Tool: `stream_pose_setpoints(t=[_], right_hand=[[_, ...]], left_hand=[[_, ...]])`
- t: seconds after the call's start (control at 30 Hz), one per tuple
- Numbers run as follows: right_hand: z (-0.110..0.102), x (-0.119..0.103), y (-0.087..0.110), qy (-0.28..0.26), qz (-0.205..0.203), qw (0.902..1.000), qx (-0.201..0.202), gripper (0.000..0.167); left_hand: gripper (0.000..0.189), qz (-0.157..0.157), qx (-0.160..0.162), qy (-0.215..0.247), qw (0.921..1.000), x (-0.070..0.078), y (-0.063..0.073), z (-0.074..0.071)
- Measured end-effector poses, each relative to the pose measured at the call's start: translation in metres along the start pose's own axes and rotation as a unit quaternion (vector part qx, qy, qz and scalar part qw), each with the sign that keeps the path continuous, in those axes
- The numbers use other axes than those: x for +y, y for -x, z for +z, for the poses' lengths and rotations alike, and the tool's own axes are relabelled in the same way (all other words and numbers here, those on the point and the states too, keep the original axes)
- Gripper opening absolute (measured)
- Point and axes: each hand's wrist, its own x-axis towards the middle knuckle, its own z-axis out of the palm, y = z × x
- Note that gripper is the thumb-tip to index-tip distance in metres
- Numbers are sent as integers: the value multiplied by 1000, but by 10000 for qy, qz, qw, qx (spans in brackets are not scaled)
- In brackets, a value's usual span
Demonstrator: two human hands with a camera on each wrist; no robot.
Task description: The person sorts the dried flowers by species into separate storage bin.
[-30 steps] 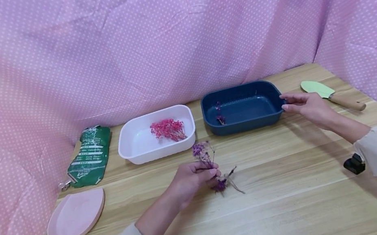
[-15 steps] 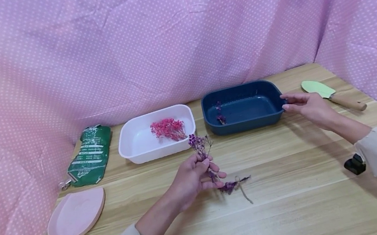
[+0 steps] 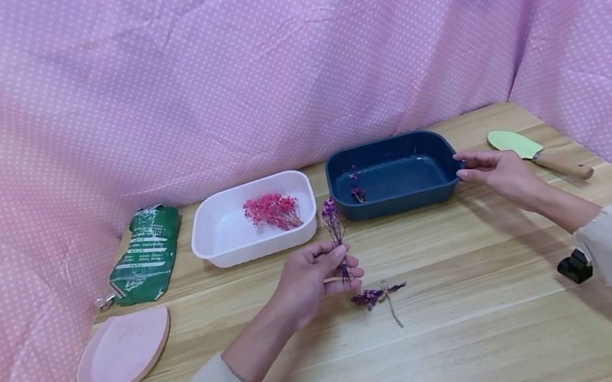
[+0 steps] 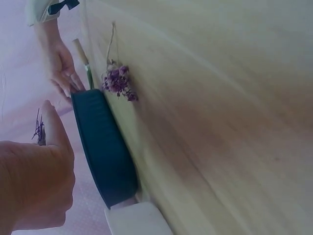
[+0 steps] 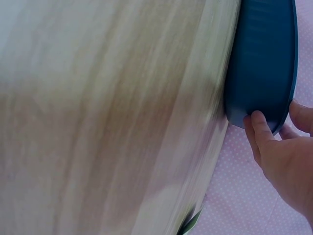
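My left hand (image 3: 311, 280) pinches a small upright sprig of purple dried flowers (image 3: 333, 221) between thumb and fingers, above the table. Below it on the wood lies a bundle of purple dried flowers (image 3: 368, 299), tied with twine, seen also in the left wrist view as a purple flower bundle (image 4: 117, 81). My right hand (image 3: 505, 179) holds the right end of a dark blue rectangular tub (image 3: 398, 203); in the right wrist view its fingertips (image 5: 258, 117) touch the outer wall near the rim. A few purple sprigs (image 3: 357, 195) lie inside the tub's left end.
Left of the blue tub stands a white tub (image 3: 258, 250) holding pink dried flowers (image 3: 273, 211). A green bag (image 3: 148, 256) and a pink dustpan (image 3: 121, 354) lie at the left. A green trowel with a wooden handle (image 3: 563, 165) lies at the right. Pink dotted cloth (image 3: 285, 60) hangs behind.
The tied purple bundle has come away from my left hand and lies on the table. The sprig in that hand has turned more upright. My right hand stays at the tub.
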Motion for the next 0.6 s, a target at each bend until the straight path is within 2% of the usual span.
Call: stream_pose_setpoints(t=[0.33, 0.6], right_hand=[[0, 2, -1, -84, 0, 10000, -1, 56], [0, 3, -1, -42, -2, 10000, 31, 56]], left_hand=[[24, -48, 298, 54, 9995, 7, -24, 6], [21, -79, 529, 49, 9986, 19, -42, 13]])
